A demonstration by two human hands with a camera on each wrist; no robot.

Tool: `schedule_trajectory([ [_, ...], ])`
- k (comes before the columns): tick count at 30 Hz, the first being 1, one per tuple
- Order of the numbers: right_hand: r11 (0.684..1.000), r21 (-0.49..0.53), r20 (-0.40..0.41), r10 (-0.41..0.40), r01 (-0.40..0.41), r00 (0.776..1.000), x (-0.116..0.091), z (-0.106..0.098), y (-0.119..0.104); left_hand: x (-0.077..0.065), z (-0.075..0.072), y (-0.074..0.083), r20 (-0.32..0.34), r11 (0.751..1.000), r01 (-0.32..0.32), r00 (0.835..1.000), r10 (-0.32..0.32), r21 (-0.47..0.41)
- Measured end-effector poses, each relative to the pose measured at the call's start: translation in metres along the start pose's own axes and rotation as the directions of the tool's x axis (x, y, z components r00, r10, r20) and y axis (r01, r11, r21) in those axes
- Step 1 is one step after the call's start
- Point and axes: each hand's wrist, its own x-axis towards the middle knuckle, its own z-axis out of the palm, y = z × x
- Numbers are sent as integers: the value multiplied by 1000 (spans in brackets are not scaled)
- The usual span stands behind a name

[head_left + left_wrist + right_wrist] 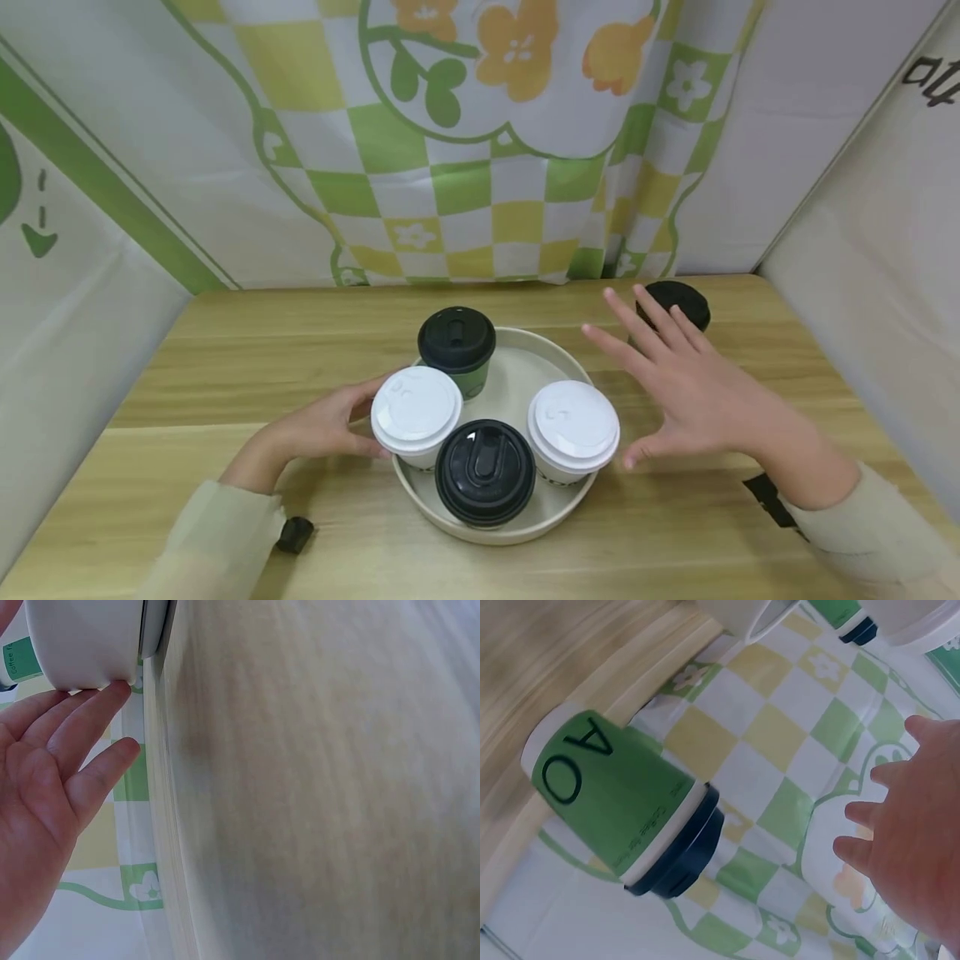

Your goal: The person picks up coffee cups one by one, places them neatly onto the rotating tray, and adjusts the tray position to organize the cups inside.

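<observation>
A round cream tray [525, 342] carries several lidded coffee cups. At its left stands a white-lidded cup [417, 410], with my left hand [322, 425] beside it. In the left wrist view the fingertips touch a pale rounded surface [90, 645]; whether cup or tray I cannot tell. Another white-lidded cup [573, 427] stands at the tray's right, a black-lidded cup [486, 473] at its front, and a green cup with a black lid [456, 340] at its back. My right hand [690, 392] is spread in the air, holding nothing, right of the tray.
Beyond my right hand, off the tray, stands a green cup [607, 787] with a dark lid, partly hidden in the head view. A checked curtain [465, 183] hangs behind the wooden table [247, 350]. Pale fabric walls [82, 292] flank both sides.
</observation>
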Motion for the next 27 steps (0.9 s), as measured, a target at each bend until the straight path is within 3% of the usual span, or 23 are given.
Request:
schedule_trajectory([
  [12,994,-64,50,97,-94,994,4,1,27,-1,0,0,0,1000,18,1000,-18,-13],
  [27,977,-6,125,211,-212,970,7,3,69,1,2,0,3,999,21,1000,-21,-33],
])
